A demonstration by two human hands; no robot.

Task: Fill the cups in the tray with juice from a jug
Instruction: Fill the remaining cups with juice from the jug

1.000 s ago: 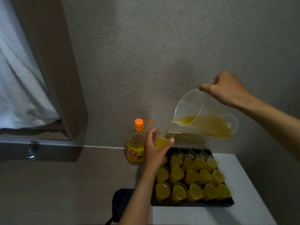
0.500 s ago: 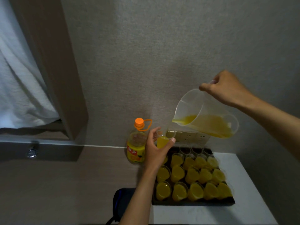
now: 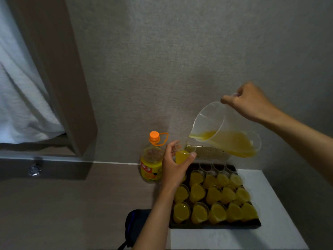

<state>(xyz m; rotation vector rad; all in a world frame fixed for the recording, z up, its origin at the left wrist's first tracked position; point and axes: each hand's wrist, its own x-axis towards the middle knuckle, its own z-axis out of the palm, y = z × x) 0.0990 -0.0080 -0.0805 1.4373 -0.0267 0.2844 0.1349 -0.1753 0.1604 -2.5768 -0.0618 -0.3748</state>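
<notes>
Cups point(image 3: 214, 202) of juice crowd the dark tray point(image 3: 214, 226) on the white table point(image 3: 252, 237); a few at the back look unfilled. Above them the left hand point(image 3: 175, 168) wraps one cup point(image 3: 182, 152), lifting it to the spout. The right hand point(image 3: 250, 102) grips the tilted jug point(image 3: 225, 131) by its handle. Beyond stand a juice bottle point(image 3: 152, 159), grey wall and curtained window.

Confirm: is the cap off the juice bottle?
No, the orange cap sits on the neck of the juice bottle, which stands left of the tray.
</notes>
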